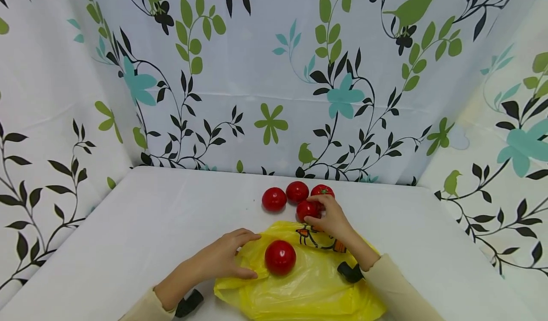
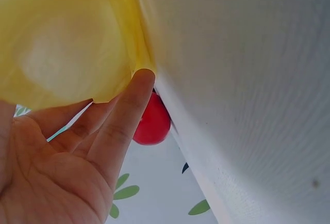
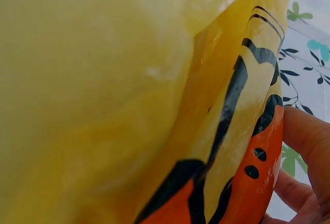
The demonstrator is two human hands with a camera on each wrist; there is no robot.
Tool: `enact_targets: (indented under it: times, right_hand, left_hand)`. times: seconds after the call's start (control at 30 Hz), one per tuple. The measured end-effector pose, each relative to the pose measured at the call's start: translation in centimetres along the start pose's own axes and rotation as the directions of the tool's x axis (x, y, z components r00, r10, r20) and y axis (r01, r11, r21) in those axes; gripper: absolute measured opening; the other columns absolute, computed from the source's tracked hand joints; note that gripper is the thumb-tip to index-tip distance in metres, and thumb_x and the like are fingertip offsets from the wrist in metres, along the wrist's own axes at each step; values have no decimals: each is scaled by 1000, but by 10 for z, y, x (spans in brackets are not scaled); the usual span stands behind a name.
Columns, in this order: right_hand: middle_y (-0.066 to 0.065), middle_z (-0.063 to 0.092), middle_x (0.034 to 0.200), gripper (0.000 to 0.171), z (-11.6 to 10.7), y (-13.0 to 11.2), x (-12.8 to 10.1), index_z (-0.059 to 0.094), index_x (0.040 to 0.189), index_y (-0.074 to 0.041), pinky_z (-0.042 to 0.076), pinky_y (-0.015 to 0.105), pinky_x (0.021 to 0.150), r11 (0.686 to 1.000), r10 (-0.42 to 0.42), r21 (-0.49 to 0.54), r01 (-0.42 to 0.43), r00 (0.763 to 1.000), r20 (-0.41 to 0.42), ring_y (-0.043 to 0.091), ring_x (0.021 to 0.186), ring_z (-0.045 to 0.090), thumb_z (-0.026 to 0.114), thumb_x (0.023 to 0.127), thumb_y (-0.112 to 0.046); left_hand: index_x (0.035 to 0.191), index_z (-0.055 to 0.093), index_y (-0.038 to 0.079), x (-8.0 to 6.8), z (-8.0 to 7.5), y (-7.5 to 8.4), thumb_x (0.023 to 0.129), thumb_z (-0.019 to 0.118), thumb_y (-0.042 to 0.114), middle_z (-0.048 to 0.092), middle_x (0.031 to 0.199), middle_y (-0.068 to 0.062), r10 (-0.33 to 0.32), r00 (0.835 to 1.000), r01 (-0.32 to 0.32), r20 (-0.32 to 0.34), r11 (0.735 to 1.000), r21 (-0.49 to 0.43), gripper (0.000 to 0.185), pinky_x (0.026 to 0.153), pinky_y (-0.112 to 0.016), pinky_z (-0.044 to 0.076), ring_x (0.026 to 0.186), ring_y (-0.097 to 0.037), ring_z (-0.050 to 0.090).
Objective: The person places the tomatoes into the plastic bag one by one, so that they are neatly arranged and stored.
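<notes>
A yellow plastic bag with an orange and black print lies on the table, one red tomato on top of it. My left hand touches the bag's left side, its long fingers fairly straight and the thumb spread apart. In the left wrist view, the bag overlaps the fingertips. Beyond the bag's far edge, my right hand holds another red tomato between fingers and thumb. The printed bag fills most of the right wrist view and hides part of that hand.
Behind the held tomato stand a left tomato, a middle tomato and one with a green top. A patterned curtain rises behind the white table. Black devices sit at both wrists.
</notes>
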State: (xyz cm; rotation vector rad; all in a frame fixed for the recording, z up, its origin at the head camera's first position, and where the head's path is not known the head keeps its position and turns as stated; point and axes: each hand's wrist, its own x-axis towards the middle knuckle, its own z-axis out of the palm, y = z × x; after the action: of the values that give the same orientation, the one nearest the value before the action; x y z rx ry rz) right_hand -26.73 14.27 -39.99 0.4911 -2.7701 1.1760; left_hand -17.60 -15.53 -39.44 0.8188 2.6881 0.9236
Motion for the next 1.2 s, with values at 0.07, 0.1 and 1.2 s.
enact_targets:
  times: [0.07,0.1,1.2]
  right_hand:
    - [19,54,125,45,1,0,0,61,122,-1,53,48,92,1000,9,8,-9,1000,-7,33,107,55,79,81,-8]
    - [19,54,125,45,1,0,0,62,122,-1,53,48,92,1000,12,11,-12,1000,-10,32,105,56,79,81,-8]
    - [19,55,123,47,0,6,5,61,121,-4,52,49,92,999,-7,52,7,1000,-4,32,105,53,81,79,-12]
  left_hand:
    - [139,53,9,-1,0,-1,77,80,46,53,137,-8,6,1000,-6,2,1000,3,76,99,-45,49,121,-25,53]
    - [139,54,9,0,0,-1,78,80,46,53,137,-8,9,1000,-9,2,1000,3,76,99,-44,49,120,-25,54]
    - [140,52,10,-2,-1,-2,78,80,46,52,139,-6,-11,1000,11,15,1000,-9,77,100,-44,49,122,-24,52]
